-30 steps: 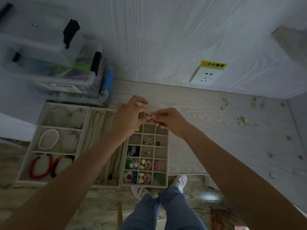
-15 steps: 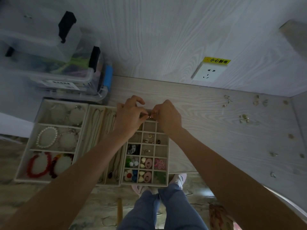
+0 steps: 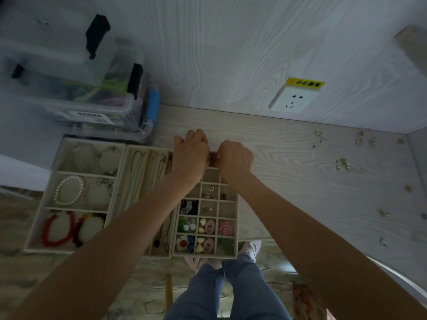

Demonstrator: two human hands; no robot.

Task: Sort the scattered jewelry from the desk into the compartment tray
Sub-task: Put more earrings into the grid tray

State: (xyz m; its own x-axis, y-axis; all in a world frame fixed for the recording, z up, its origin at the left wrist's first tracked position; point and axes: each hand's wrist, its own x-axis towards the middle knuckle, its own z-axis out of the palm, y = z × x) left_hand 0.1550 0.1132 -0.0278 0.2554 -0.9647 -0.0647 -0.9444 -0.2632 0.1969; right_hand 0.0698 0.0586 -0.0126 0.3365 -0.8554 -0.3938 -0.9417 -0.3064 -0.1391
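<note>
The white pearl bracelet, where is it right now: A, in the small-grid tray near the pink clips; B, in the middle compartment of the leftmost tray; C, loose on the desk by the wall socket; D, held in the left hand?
B: the white pearl bracelet lies in the middle compartment of the leftmost tray, above the red bead bracelet.

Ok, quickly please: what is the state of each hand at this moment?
Left hand: fingers curled, pinching something tiny over the far row of the compartment tray; the item cannot be made out.
Right hand: curled the same way, pinching the same tiny thing.
</note>
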